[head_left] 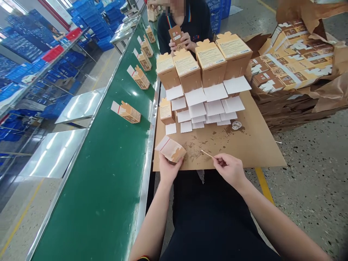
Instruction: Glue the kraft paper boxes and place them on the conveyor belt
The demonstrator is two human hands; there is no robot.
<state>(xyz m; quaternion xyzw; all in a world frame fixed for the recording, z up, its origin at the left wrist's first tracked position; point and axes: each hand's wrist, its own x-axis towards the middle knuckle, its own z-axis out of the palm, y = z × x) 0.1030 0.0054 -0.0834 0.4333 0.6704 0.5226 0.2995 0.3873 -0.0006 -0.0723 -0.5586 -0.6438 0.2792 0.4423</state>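
My left hand (169, 169) is closed around a small brown carton (172, 149) with its white flap folded out and a red line across it. The carton lies tilted just above the near left corner of the board. In my right hand (230, 168), a thin stick with a pale tip, like a cotton swab (207, 153), is pinched between thumb and fingers and points left toward the carton. Brown stains mark the cardboard sheet (255, 145) beneath. Beyond my hands stand stacked cartons (212, 69) with white flaps hanging toward me, and a single small carton (165, 110) at their left.
A green conveyor belt (108, 163) runs along my left, carrying several open cartons (132, 112). Across the stack, a person (185, 21) holds a flat brown carton. At right, a large paper-wrapped bundle (293, 72) holds flat cartons. A clear ring-shaped roll (236, 125) lies on the sheet.
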